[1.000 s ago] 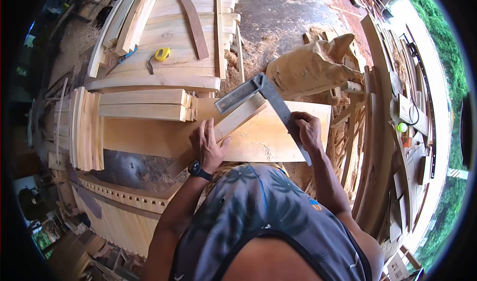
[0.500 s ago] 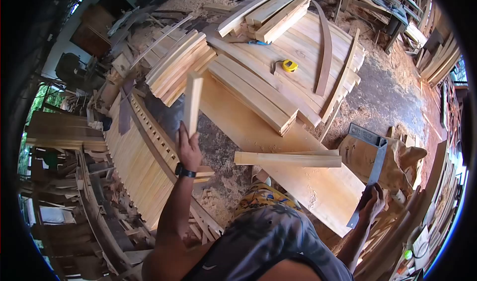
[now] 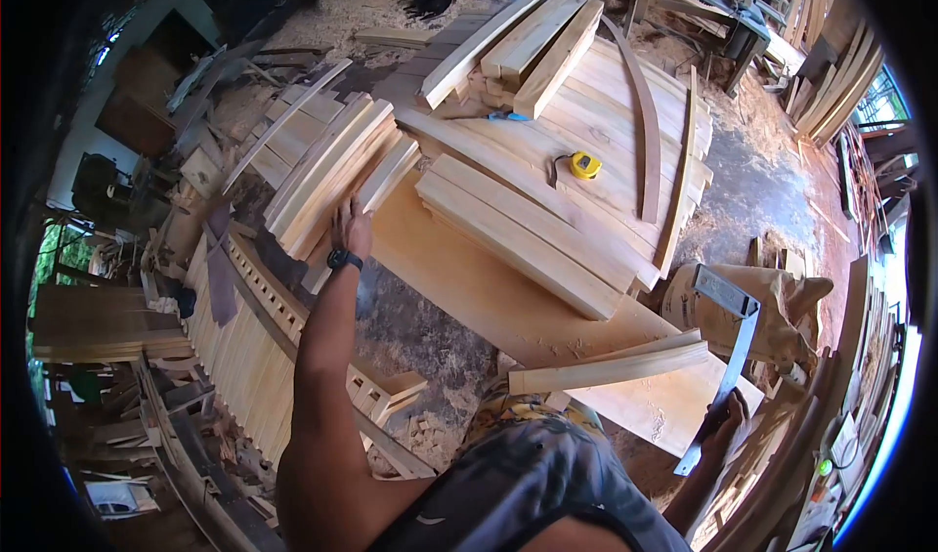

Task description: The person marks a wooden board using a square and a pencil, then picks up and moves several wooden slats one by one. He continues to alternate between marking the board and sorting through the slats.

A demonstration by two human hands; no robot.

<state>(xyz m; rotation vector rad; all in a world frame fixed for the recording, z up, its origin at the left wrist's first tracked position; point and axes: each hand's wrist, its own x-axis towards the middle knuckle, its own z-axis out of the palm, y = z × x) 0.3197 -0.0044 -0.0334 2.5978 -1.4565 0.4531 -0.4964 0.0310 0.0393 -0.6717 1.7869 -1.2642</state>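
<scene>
My left hand (image 3: 353, 228), with a black watch at the wrist, is closed around a pale wooden piece (image 3: 389, 173). This piece lies along the right side of a stack of similar boards (image 3: 327, 176); the palm side of the hand is hidden. On the right, my right hand (image 3: 729, 421) grips the blade of a metal try square (image 3: 740, 357), its thick stock pointing up and away. In front of me, two slightly curved wooden pieces (image 3: 611, 364) rest across a wide flat board (image 3: 469, 298). Another board stack (image 3: 523, 234) lies farther along it.
A yellow tape measure (image 3: 585, 165) sits on a large planked panel (image 3: 547, 142), with thick timbers (image 3: 532, 39) at its far end. To the left leans a slatted panel with a slotted rail (image 3: 269, 288). Sawdust and offcuts cover the floor; a brown sack (image 3: 782, 303) stands right.
My left hand has moved forward and slightly left, taking the wooden piece from upright in the air down beside the stack. The try square stays in my right hand. My view has shifted slightly.
</scene>
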